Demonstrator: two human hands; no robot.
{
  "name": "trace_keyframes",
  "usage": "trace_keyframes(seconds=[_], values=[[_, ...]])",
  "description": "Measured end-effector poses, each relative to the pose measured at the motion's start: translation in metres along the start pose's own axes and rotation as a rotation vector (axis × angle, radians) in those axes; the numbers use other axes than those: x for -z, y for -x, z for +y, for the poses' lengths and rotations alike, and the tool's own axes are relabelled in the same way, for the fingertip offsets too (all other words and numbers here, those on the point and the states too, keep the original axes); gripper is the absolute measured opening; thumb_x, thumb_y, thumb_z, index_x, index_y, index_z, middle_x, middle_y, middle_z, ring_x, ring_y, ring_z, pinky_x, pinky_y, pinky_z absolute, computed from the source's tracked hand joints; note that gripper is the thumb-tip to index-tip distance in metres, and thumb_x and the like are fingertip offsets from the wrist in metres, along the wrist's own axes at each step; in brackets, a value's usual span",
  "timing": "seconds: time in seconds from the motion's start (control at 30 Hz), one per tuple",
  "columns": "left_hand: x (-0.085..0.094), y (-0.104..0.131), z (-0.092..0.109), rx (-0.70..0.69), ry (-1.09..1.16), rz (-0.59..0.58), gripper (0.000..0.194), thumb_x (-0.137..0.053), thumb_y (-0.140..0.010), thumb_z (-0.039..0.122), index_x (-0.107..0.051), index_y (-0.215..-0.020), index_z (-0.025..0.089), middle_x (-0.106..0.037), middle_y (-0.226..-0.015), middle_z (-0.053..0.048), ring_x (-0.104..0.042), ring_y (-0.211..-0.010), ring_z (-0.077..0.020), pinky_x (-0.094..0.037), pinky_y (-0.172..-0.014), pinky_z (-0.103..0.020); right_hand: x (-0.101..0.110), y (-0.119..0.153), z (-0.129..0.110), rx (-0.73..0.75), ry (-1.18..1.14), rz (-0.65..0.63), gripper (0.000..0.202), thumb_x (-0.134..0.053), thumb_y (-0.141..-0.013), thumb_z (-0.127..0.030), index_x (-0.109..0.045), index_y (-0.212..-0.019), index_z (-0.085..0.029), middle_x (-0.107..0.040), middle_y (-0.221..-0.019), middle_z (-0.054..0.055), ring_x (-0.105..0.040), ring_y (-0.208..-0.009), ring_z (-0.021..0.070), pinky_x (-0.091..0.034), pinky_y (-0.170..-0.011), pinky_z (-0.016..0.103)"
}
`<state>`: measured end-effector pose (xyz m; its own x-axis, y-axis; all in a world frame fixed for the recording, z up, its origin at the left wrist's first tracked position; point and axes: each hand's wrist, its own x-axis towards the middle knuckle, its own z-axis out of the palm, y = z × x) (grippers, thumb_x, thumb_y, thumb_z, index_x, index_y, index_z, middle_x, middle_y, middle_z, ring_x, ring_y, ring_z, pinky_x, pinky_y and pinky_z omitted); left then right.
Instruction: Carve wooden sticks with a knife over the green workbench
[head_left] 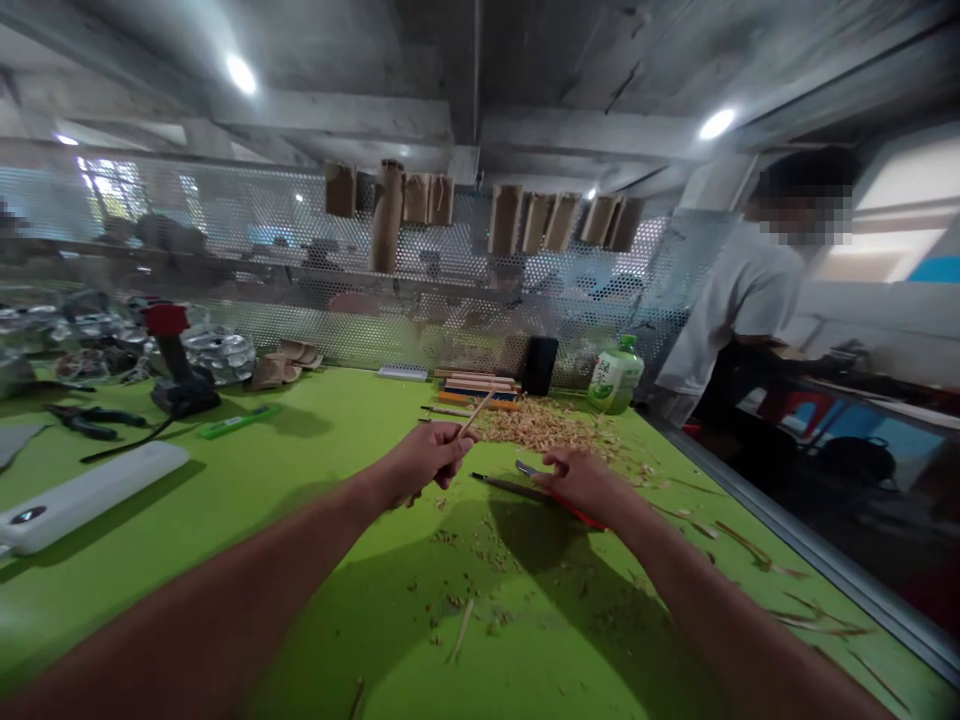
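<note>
My left hand (439,458) is closed on a thin wooden stick (478,412), which points up and to the right from the fingers. To its right, my right hand (577,480) is lowered over a knife with a short metal blade (525,467); its fingers are curled on it, and a red part shows beneath the palm. A dark slim rod with a pointed tip (510,486) lies on the green table (300,520) beside that hand. Wood shavings (547,425) are heaped just beyond both hands, and small chips lie scattered nearer to me.
A green-capped bottle (616,378), a black upright object (539,365) and stacked sticks (476,385) stand at the back. On the left are a power drill (178,360), pliers (94,420), a green cutter (240,421) and a white bar (97,495). A person (765,290) stands at right.
</note>
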<state>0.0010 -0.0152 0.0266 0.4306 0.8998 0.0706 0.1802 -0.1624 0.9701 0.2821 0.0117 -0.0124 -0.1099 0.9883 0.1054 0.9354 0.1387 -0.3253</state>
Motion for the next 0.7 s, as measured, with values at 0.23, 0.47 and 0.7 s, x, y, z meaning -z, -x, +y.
trace_keyframes(seconds=[0.23, 0.47, 0.7], values=[[-0.006, 0.003, -0.003, -0.035, 0.204, -0.051, 0.04, -0.054, -0.086, 0.048, -0.061, -0.106, 0.014, -0.047, -0.061, 0.005, -0.036, -0.043, -0.0042, -0.033, -0.041, -0.015, 0.002, 0.009, -0.004, 0.035, 0.091, -0.067, 0.017, -0.053, -0.081, -0.031, -0.066, -0.08, -0.02, -0.065, -0.074, 0.003, -0.052, -0.064, 0.0138, -0.03, -0.055, 0.024], [-0.013, 0.007, 0.003, -0.06, 0.321, -0.054, 0.025, -0.054, -0.088, 0.031, -0.061, -0.1, 0.01, -0.056, -0.071, -0.001, -0.052, -0.051, -0.0078, -0.047, -0.051, -0.022, 0.003, 0.008, -0.008, 0.028, 0.095, 0.016, 0.011, -0.054, -0.07, -0.021, -0.064, -0.073, -0.018, -0.058, -0.062, 0.001, -0.045, -0.057, 0.0126, -0.026, -0.053, 0.024], [-0.016, 0.008, 0.004, -0.055, 0.415, -0.05, 0.034, -0.055, -0.086, 0.026, -0.053, -0.119, 0.017, -0.056, -0.075, 0.001, -0.05, -0.047, -0.0063, -0.045, -0.043, -0.019, 0.011, 0.01, -0.014, 0.125, -0.425, 0.221, 0.02, -0.051, -0.078, -0.037, -0.056, -0.08, -0.018, -0.055, -0.071, 0.001, -0.049, -0.065, 0.0145, -0.036, -0.06, 0.025]])
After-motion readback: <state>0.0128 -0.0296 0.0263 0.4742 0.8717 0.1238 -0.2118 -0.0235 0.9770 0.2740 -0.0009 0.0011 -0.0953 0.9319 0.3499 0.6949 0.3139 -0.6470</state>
